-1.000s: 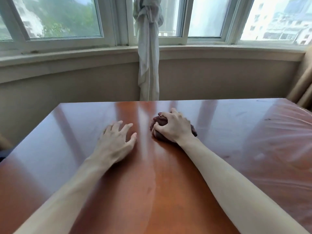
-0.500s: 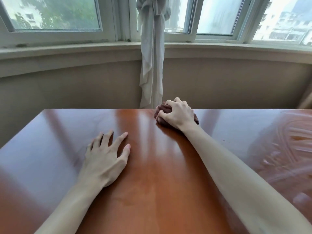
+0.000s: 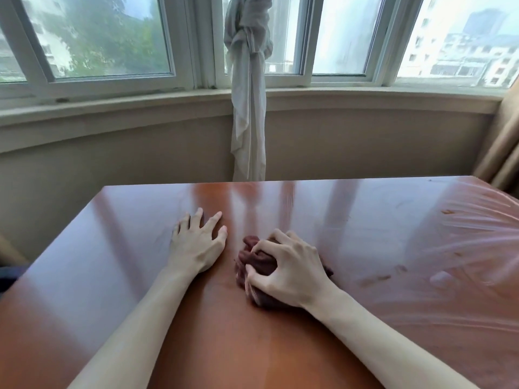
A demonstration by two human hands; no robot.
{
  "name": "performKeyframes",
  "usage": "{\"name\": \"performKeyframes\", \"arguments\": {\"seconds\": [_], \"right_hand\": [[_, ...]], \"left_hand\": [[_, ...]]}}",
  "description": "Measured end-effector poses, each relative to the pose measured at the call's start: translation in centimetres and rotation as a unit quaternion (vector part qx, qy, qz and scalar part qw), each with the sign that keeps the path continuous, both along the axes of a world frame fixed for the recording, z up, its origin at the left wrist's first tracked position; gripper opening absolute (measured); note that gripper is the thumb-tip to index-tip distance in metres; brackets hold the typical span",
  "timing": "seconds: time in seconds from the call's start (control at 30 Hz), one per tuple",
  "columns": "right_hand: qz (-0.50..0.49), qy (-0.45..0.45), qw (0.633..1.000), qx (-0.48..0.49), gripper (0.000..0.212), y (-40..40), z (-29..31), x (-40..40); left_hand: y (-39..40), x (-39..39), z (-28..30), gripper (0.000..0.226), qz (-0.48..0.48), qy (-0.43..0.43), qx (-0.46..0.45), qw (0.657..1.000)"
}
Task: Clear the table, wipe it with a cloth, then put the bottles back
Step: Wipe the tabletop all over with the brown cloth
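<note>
In the head view, 2 bare forearms are reaching forward over a glossy reddish-brown bench [image 3: 365,220]. The left hand [image 3: 196,245] is lying flat on the bench top, palm down, its fingers straight and spread, holding nothing. Just to its right, the right hand [image 3: 289,269] is pressing down on a crumpled dark brown cloth [image 3: 259,262], with its fingers and thumb curling round the bunched fabric and gripping it. The cloth is sitting on the bench near the middle, touching the surface, with folds poking out past the fingertips on the left and a small bit showing behind the wrist on the right. The 2 hands are near each other but not touching. The right part of the bench is showing pale streaks and smears across its shine. Beyond the far edge of the bench, a knotted white curtain [image 3: 248,108] is hanging down in front of a curved window sill [image 3: 112,110], and a beige drape [image 3: 502,153] is hanging at the right edge.
</note>
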State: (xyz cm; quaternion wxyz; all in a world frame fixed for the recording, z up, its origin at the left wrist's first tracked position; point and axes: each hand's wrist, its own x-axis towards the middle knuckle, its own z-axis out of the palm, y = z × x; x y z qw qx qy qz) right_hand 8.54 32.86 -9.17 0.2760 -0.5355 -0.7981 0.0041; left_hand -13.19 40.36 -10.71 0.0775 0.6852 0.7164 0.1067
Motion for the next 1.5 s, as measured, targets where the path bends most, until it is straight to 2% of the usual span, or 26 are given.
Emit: {"name": "performKeyframes", "arguments": {"seconds": [0.17, 0.3, 0.4, 0.5, 0.6, 0.7, 0.87, 1.07, 1.17, 1.27, 1.37, 1.43, 1.5], "right_hand": [[-0.059, -0.005, 0.998, -0.027, 0.043, 11.5, 0.1, -3.4], [-0.112, 0.01, 0.993, -0.043, 0.041, 21.2, -0.1, -8.4], [-0.045, 0.008, 0.998, -0.044, 0.039, 24.9, -0.1, -11.4], [0.036, 0.001, 0.997, -0.067, 0.035, 27.2, 0.5, -10.6], [0.002, 0.001, 0.997, -0.078, 0.034, 29.2, 0.9, -6.5], [-0.07, 0.015, 0.996, -0.05, 0.036, 28.4, 0.4, -1.4], [-0.082, 0.003, 0.995, -0.05, 0.037, 19.4, 0.2, 2.1], [0.016, 0.001, 1.0, -0.025, 0.034, 2.9, 0.3, 1.2], [0.082, -0.012, 0.996, -0.012, 0.029, -1.7, 0.3, 0.9], [0.063, -0.004, 0.998, -0.016, 0.031, 0.5, 0.2, 1.1], [-0.029, 0.009, 0.999, -0.028, 0.036, 8.2, 0.2, 1.1], [-0.087, -0.003, 0.996, -0.032, 0.047, 13.9, 0.1, 0.0], [-0.126, -0.015, 0.991, -0.034, 0.048, 19.3, 0.1, -2.4]], "left_hand": [[0.1, 0.0, -0.5, 0.058, -0.001, 0.006, 0.021, 1.0], [0.2, 0.0, -0.6, 0.067, 0.01, 0.006, 0.039, 0.999], [0.2, 0.1, -0.6, 0.067, 0.017, 0.009, 0.035, 0.999], [0.4, 0.1, -0.5, 0.069, 0.022, 0.013, 0.033, 0.999], [0.5, 0.0, -0.5, 0.069, 0.024, 0.01, 0.027, 0.999], [0.5, 0.0, -0.4, 0.061, 0.024, 0.002, 0.025, 0.999], [0.4, 0.0, -0.2, 0.058, 0.016, -0.007, 0.02, 1.0], [0.2, 0.0, 0.0, 0.058, 0.013, -0.008, 0.004, 1.0], [0.2, -0.1, 0.1, 0.059, 0.008, -0.005, -0.001, 1.0], [0.2, -0.2, -0.4, 0.059, 0.003, -0.001, 0.007, 1.0], [0.0, -0.1, -0.6, 0.058, 0.002, -0.002, 0.021, 1.0], [0.1, 0.1, -0.6, 0.058, 0.004, -0.001, 0.028, 1.0], [0.2, 0.2, -0.4, 0.061, 0.005, -0.007, 0.03, 1.0]]}}
